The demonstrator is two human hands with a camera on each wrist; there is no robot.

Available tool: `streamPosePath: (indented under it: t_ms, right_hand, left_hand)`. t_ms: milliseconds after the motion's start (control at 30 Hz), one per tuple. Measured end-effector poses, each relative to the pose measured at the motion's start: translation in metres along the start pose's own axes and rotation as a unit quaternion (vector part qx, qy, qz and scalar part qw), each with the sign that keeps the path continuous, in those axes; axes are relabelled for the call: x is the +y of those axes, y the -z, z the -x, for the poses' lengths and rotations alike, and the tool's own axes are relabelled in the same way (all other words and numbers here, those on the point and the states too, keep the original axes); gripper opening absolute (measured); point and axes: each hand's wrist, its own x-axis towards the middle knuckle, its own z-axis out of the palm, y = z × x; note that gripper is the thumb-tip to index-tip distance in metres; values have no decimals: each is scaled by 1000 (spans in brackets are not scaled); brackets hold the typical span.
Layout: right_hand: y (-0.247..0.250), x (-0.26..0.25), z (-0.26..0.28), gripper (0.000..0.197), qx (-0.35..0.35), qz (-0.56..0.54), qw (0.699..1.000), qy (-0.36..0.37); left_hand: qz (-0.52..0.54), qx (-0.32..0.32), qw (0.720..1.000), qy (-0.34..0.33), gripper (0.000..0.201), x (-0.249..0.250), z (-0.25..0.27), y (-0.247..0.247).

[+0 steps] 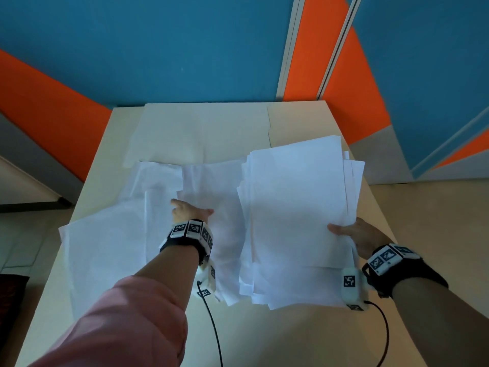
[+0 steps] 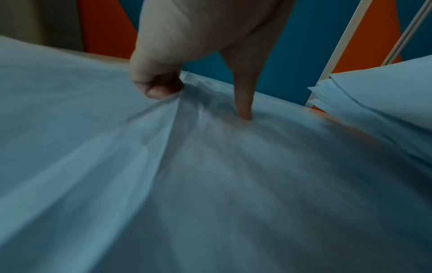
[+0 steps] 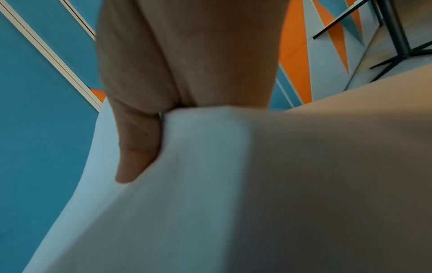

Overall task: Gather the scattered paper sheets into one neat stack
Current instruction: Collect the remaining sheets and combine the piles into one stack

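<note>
While the right hand [image 1: 357,235] pinches a thick, uneven stack [image 1: 299,207] at the desk's [image 1: 304,117] right side, loose sheets [image 1: 111,234] lie left, one bunched under the left hand's [image 1: 189,211] thumb and finger: roughly half gathered, unsquared.

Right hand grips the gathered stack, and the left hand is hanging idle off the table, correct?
Not idle: the left hand pinches the loose sheets on the table, as the left wrist view shows. The right hand does grip the stack.
</note>
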Motion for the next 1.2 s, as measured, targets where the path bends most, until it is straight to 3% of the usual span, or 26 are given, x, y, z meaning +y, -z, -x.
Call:
streamPosePath:
  t_ms: [100,200,300,467,567,667,800,833,933,1033,1200]
  right_hand:
    - [1,1,2,108,-16,2,1000,4]
    - [5,4,3,111,-11,9,1000,-4]
    - [12,6,0,131,4,15,1000,-15]
    - [15,2,1,138,16,25,999,-13]
    - [14,0,1,136,7,36,999,-15]
    - [9,-3,0,118,-9,46,999,-17]
    - [0,-5,-1,126,-26,76,997,-12]
    - [-3,-6,-1,130,-35,85,996,-12]
    - [-14,-15,2,129,-73,130,989,0]
    - [-20,-24,6,125,-85,129,988,15]
    - [-20,-23,3,116,-38,54,997,37]
  left_hand:
    - [-9,-42,999,-7,62,3,-5,-2]
    - [-42,-81,995,-50,46,2,-7,-1]
    - [-50,-75,992,-91,46,0,-10,11]
    - [9,-57,995,-85,45,-14,-31,59]
    - [63,-79,992,-71,40,-32,-40,89]
    - [153,-137,977,-50,69,-53,-51,106]
    - [156,-181,969,-59,27,-56,-43,109]
    - [149,-185,969,-65,24,-50,-36,108]
    - [134,-210,966,-75,35,-40,-29,105]
    - [124,-227,962,-82,18,-29,-19,105]
    - [160,-237,954,-88,37,-12,-10,90]
